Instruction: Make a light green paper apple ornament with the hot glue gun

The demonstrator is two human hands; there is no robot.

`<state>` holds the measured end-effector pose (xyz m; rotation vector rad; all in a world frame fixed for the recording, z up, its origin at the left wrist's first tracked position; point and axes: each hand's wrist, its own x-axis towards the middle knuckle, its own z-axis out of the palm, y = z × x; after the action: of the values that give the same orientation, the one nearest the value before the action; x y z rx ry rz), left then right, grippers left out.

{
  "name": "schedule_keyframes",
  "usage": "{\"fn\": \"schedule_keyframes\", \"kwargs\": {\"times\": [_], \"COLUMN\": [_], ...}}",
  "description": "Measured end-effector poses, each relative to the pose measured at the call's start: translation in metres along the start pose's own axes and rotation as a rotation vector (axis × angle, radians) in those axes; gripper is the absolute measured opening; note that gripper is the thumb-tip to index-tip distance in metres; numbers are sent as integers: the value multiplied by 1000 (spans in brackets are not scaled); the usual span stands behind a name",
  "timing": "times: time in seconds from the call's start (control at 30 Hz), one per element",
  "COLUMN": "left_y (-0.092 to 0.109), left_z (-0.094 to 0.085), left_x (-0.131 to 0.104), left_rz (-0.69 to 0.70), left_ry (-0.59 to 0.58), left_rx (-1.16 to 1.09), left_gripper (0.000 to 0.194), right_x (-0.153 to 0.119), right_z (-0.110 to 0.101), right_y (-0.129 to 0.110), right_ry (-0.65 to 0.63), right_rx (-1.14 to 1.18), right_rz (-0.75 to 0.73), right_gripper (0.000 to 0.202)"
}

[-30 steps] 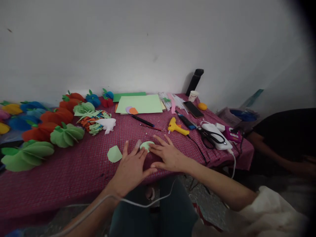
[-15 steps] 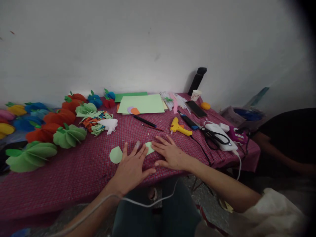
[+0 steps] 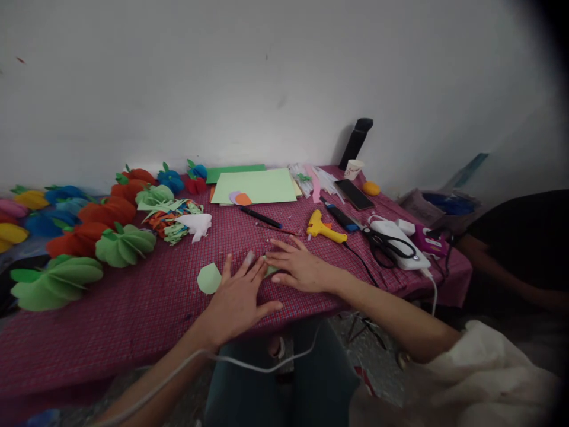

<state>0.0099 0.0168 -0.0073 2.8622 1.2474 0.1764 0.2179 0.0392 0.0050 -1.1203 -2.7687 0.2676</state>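
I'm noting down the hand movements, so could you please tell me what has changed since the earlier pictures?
The right hand has shifted a little leftward, toward the left hand, and now covers more of the small green paper piece at their fingertips. Nothing has visibly been picked up or let go. The left hand, the other green cutout, the yellow glue gun and the scissors look unmoved.

Paper piece [image 3: 270, 270] under hands [image 3: 235, 303], sheets [image 3: 264, 185] behind, glue gun [image 3: 328, 231] right, paper ornaments [image 3: 125, 245] left.
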Motion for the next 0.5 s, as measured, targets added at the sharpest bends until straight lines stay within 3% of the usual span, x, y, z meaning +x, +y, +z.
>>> {"fn": "schedule_keyframes", "kwargs": {"times": [0.13, 0.33, 0.5], "left_y": [1, 1, 0], "left_z": [-7, -9, -3], "left_x": [2, 14, 14], "left_rz": [4, -34, 4], "left_ry": [-9, 63, 13], "left_rx": [-14, 7, 14], "left_gripper": [79, 77, 81], "right_x": [2, -2, -9], "right_z": [-3, -12, 3], "right_y": [6, 6, 4], "right_ry": [-31, 119, 32], "right_rx": [57, -49, -71], "right_rz": [-8, 96, 73], "right_gripper": [54, 54, 60]}}
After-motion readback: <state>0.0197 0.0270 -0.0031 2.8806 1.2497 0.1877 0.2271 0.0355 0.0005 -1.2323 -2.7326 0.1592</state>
